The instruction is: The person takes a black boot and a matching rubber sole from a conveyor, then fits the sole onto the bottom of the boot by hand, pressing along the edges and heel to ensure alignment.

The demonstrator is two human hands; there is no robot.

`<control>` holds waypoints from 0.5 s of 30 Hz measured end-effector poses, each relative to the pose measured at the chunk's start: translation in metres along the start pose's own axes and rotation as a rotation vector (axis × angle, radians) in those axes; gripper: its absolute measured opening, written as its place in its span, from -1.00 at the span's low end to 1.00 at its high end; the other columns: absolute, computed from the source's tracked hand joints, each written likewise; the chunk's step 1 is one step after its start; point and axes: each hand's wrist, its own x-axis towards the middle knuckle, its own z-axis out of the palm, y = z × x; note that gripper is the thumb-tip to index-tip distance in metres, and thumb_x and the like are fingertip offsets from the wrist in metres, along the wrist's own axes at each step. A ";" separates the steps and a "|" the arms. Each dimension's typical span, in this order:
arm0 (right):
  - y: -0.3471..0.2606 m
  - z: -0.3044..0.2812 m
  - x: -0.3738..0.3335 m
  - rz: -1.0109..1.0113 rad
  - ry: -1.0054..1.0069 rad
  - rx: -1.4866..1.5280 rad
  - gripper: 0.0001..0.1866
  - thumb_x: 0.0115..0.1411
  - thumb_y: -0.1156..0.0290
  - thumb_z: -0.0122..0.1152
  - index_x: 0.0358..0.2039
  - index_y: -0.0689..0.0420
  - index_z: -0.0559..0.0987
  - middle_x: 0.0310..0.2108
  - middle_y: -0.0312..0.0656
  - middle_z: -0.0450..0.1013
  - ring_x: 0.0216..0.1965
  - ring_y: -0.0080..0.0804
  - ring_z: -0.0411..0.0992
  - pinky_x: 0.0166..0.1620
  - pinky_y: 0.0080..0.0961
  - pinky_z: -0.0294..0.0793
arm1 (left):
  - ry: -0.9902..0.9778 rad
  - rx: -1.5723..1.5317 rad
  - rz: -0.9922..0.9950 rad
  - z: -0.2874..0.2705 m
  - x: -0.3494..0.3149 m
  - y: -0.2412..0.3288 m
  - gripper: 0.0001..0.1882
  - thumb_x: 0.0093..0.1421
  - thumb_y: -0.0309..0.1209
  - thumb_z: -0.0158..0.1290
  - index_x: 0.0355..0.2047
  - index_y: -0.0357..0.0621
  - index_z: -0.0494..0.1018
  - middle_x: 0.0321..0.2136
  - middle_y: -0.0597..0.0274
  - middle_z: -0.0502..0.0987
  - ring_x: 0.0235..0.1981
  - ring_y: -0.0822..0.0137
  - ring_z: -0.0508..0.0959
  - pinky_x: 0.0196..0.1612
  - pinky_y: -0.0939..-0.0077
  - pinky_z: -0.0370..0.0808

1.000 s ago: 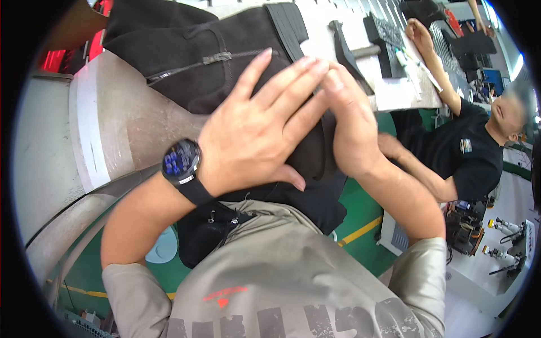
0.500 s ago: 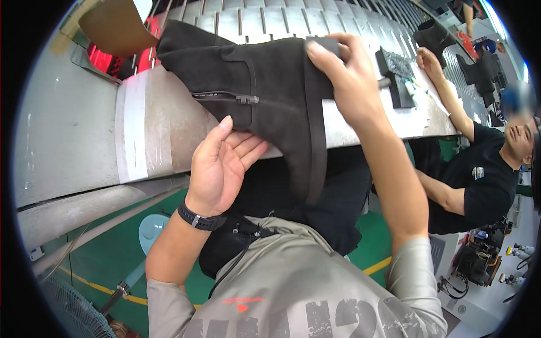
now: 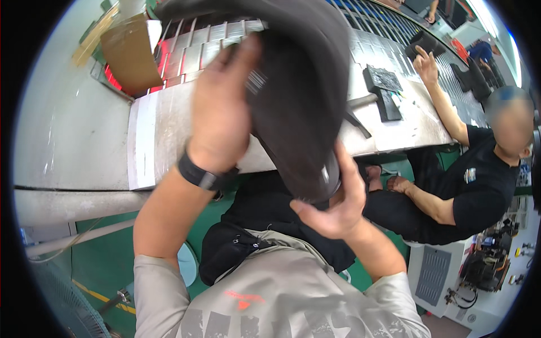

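Observation:
A black ankle boot (image 3: 298, 107) is held up over the table edge, its dark sole turned toward me and its shaft reaching up and away at the top. My left hand (image 3: 222, 107) is closed on the left edge of the sole, somewhat smeared by motion. Under the rounded end of the boot nearest me, my right hand (image 3: 341, 197) cups it, with thumb and fingers on either side. The zip side of the boot is hidden.
Behind the boot runs a slatted metal conveyor (image 3: 225, 36). A brown board (image 3: 131, 59) stands at the far left. Right of the boot lie a hammer-like tool (image 3: 360, 102) and a black block (image 3: 389, 106). A co-worker (image 3: 445, 180) sits at the right, one hand raised.
The boot has been lifted and turned from its zip side to its sole. My left hand has moved up onto the sole's edge; my right hand has come down to the near end.

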 end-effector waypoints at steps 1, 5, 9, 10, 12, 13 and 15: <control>-0.001 0.008 -0.017 0.123 -0.068 -0.003 -0.05 -0.01 0.46 0.56 0.38 0.47 0.33 0.27 0.29 0.44 0.32 0.10 0.46 0.36 -0.13 0.40 | -0.056 0.126 -0.014 0.003 -0.011 -0.005 -0.59 0.50 -0.10 0.13 -0.09 -0.28 0.62 -0.18 0.25 0.71 -0.21 0.34 0.67 -0.09 0.36 0.58; 0.008 0.012 -0.072 0.062 -0.551 -0.330 -0.29 0.21 0.27 0.44 0.34 0.22 0.48 0.38 0.03 0.36 0.43 -0.03 0.31 0.48 -0.11 0.19 | -0.300 0.706 0.358 0.014 -0.069 -0.035 -0.59 0.30 -0.11 0.33 -0.41 -0.21 0.49 -0.50 0.07 0.48 -0.43 -0.01 0.51 -0.25 0.18 0.46; 0.035 0.027 -0.109 0.351 -0.266 -0.136 -0.26 0.28 0.24 0.39 0.41 0.19 0.37 0.41 0.03 0.31 0.45 -0.05 0.27 0.50 -0.12 0.18 | -0.586 0.727 0.428 -0.001 -0.097 -0.054 -0.42 0.23 0.11 0.32 -0.43 -0.19 0.42 -0.39 0.08 0.51 -0.32 -0.02 0.56 -0.10 0.17 0.50; 0.043 0.035 -0.118 0.389 -0.196 -0.103 -0.25 0.30 0.24 0.37 0.43 0.19 0.34 0.42 0.03 0.30 0.46 -0.05 0.25 0.50 -0.12 0.18 | -0.654 0.605 0.507 -0.013 -0.092 -0.055 -0.39 0.24 0.17 0.29 -0.37 -0.21 0.47 -0.32 0.10 0.58 -0.25 0.00 0.60 -0.04 0.15 0.51; 0.059 0.049 -0.135 0.423 -0.114 -0.061 -0.23 0.33 0.23 0.34 0.46 0.17 0.28 0.43 0.03 0.27 0.47 -0.05 0.23 0.51 -0.12 0.17 | -0.562 0.763 0.675 -0.040 -0.080 -0.054 -0.29 0.18 0.26 0.31 -0.20 -0.24 0.53 -0.06 0.02 0.62 0.00 0.01 0.61 0.13 0.07 0.51; 0.069 0.056 -0.141 0.434 -0.103 -0.035 -0.22 0.35 0.22 0.33 0.48 0.16 0.25 0.44 0.03 0.26 0.47 -0.06 0.22 0.51 -0.13 0.17 | -0.447 0.916 0.703 -0.055 -0.068 -0.055 -0.18 0.12 0.28 0.36 -0.01 -0.25 0.49 0.11 -0.05 0.53 0.15 -0.03 0.54 0.22 0.02 0.47; 0.088 0.068 -0.151 0.437 -0.140 0.072 -0.20 0.38 0.21 0.30 0.51 0.15 0.20 0.45 0.03 0.23 0.49 -0.06 0.20 0.51 -0.13 0.17 | -0.314 1.052 0.577 -0.078 -0.041 -0.062 0.13 0.02 0.25 0.47 0.37 -0.26 0.28 0.38 -0.19 0.31 0.39 -0.11 0.38 0.39 -0.06 0.35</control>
